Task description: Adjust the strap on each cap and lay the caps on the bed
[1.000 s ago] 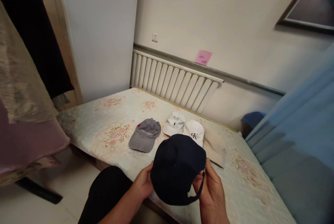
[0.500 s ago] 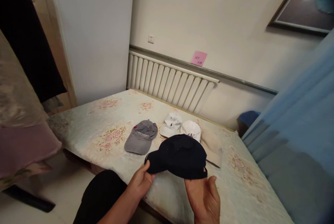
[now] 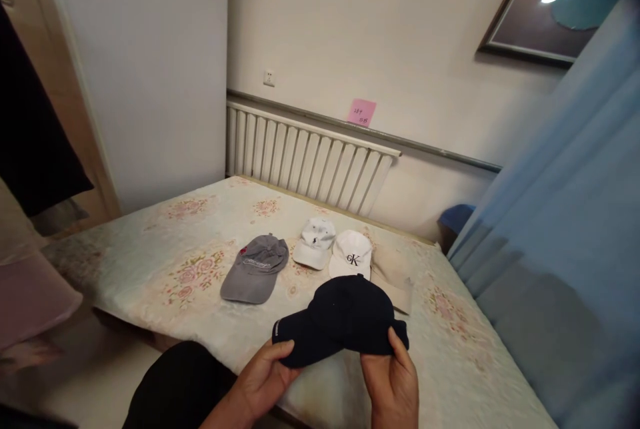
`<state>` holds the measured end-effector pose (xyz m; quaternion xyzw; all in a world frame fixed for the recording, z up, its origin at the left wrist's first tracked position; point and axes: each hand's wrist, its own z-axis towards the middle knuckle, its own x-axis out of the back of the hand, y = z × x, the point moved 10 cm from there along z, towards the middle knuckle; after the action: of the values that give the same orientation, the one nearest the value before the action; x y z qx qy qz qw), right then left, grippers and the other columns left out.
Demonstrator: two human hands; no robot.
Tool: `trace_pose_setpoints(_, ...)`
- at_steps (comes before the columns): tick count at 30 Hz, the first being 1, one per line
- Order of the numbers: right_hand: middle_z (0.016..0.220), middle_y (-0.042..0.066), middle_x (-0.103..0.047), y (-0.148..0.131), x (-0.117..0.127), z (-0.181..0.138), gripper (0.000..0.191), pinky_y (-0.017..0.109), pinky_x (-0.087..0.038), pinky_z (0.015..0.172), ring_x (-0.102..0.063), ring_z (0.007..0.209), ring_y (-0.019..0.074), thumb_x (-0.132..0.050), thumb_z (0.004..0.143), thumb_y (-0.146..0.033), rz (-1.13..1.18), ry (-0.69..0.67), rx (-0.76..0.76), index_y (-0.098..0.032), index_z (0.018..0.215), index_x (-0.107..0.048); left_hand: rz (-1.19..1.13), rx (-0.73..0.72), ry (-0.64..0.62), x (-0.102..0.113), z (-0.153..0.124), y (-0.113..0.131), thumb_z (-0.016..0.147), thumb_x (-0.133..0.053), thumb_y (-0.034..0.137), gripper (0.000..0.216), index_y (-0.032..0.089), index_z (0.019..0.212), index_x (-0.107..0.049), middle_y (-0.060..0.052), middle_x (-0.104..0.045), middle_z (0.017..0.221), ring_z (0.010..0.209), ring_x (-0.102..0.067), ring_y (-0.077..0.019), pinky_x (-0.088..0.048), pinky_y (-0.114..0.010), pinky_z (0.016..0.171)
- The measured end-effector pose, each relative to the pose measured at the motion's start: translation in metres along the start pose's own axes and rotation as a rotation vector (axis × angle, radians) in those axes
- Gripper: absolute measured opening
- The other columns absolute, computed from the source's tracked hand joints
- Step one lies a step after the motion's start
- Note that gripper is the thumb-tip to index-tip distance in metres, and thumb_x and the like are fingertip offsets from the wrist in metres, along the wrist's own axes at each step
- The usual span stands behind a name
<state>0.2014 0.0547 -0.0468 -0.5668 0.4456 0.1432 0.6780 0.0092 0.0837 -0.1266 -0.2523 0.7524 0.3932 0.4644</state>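
A dark navy baseball cap (image 3: 345,316) is held above the near edge of the bed, its brim toward the left. My left hand (image 3: 270,376) pinches the brim, thumb on top. At the other end, my right hand (image 3: 393,379) grips the rear rim with the thumb outside and the fingers hidden under the cap. Beyond it on the bed lie a grey cap (image 3: 259,266), a white cap (image 3: 316,242) with a small dark emblem, and a white cap with CK letters (image 3: 351,252). A beige cap (image 3: 395,276) is partly covered by the navy one.
The bed (image 3: 150,269) has a pale floral cover. Behind it are a white radiator (image 3: 310,156) and a pink note (image 3: 361,112) on the wall. A blue curtain (image 3: 550,182) hangs at the right, and garments (image 3: 35,282) hang at the left. My dark-clad knee (image 3: 175,382) is low in view.
My right hand has gone from open under the cap's rear to gripping its rim. The cap has lowered slightly, and the view has shifted to the right.
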Motion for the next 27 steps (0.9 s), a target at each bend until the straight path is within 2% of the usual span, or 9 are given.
trace_pose_setpoints(4, 0.116, 0.001, -0.066, -0.004, 0.011, 0.007, 0.030, 0.047, -0.033, 0.108, -0.054, 0.117, 0.0203, -0.057, 0.080, -0.028, 0.116, 0.030, -0.062, -0.028, 0.108, -0.065, -0.053, 0.094, 0.055, -0.004, 0.000, -0.008, 0.080, -0.059, 0.022, 0.043, 0.010, 0.121, -0.053, -0.011, -0.071, 0.099, 0.094, -0.067, -0.0265, -0.050, -0.040, 0.086)
trace_pose_setpoints(7, 0.114, 0.001, -0.067, -0.013, 0.024, 0.003, 0.028, 0.047, -0.033, 0.108, -0.053, 0.118, 0.0200, -0.055, 0.080, -0.025, 0.149, 0.090, -0.071, -0.028, 0.105, -0.067, -0.056, 0.170, 0.051, -0.012, 0.001, -0.018, 0.081, -0.058, 0.036, 0.042, 0.008, 0.112, -0.060, -0.013, -0.072, 0.096, 0.098, -0.065, -0.0297, -0.048, -0.042, 0.090)
trace_pose_setpoints(10, 0.115, 0.001, -0.067, -0.022, 0.026, -0.003, 0.028, 0.047, -0.033, 0.108, -0.054, 0.118, 0.0213, -0.056, 0.081, -0.027, 0.168, 0.120, -0.050, -0.028, 0.107, -0.066, -0.051, 0.201, 0.041, -0.017, 0.005, -0.028, 0.080, -0.059, 0.030, 0.039, 0.005, 0.110, -0.061, -0.014, -0.070, 0.101, 0.103, -0.063, -0.0287, -0.045, -0.039, 0.095)
trace_pose_setpoints(13, 0.125, 0.001, -0.061, -0.027, 0.009, -0.011, 0.036, 0.049, -0.034, 0.107, -0.050, 0.121, 0.0226, -0.054, 0.083, -0.039, 0.138, 0.041, -0.001, -0.030, 0.118, -0.059, -0.019, 0.178, 0.085, -0.016, 0.008, -0.037, 0.079, -0.060, 0.022, 0.033, 0.006, 0.108, -0.062, -0.012, -0.071, 0.099, 0.099, -0.065, -0.0266, -0.045, -0.038, 0.096)
trace_pose_setpoints(17, 0.130, 0.001, -0.056, -0.014, -0.006, -0.021, 0.044, 0.048, -0.034, 0.107, -0.051, 0.121, 0.0228, -0.056, 0.082, -0.038, 0.070, -0.014, -0.016, -0.031, 0.126, -0.052, -0.003, 0.169, 0.063, -0.028, 0.006, -0.049, 0.080, -0.060, 0.021, 0.034, 0.008, 0.111, -0.062, -0.011, -0.071, 0.100, 0.098, -0.065, -0.0264, -0.045, -0.039, 0.095)
trace_pose_setpoints(19, 0.127, 0.000, -0.059, -0.005, -0.002, -0.020, 0.043, 0.049, -0.035, 0.107, -0.055, 0.117, 0.0231, -0.055, 0.082, -0.036, 0.059, 0.012, -0.051, -0.031, 0.125, -0.052, -0.006, 0.172, 0.050, -0.035, 0.004, -0.054, 0.080, -0.059, 0.021, 0.033, 0.008, 0.110, -0.062, -0.010, -0.071, 0.100, 0.097, -0.065, -0.0260, -0.045, -0.039, 0.096)
trace_pose_setpoints(23, 0.113, 0.001, -0.068, 0.005, 0.025, -0.013, 0.039, 0.048, -0.041, 0.102, -0.062, 0.107, 0.0228, -0.056, 0.080, -0.037, 0.046, 0.089, -0.084, -0.030, 0.119, -0.059, -0.035, 0.189, 0.045, -0.037, 0.000, -0.059, 0.080, -0.059, 0.024, 0.032, 0.009, 0.108, -0.064, -0.010, -0.072, 0.098, 0.099, -0.064, -0.0274, -0.044, -0.040, 0.095)
trace_pose_setpoints(27, 0.107, 0.003, -0.070, 0.000, 0.037, -0.011, 0.040, 0.049, -0.045, 0.098, -0.063, 0.104, 0.0247, -0.059, 0.077, -0.039, -0.061, 0.003, -0.031, -0.025, 0.114, -0.062, -0.072, 0.240, 0.041, -0.035, -0.002, -0.056, 0.080, -0.057, 0.038, 0.039, 0.009, 0.105, -0.066, -0.011, -0.072, 0.097, 0.105, -0.061, -0.0306, -0.043, -0.042, 0.095)
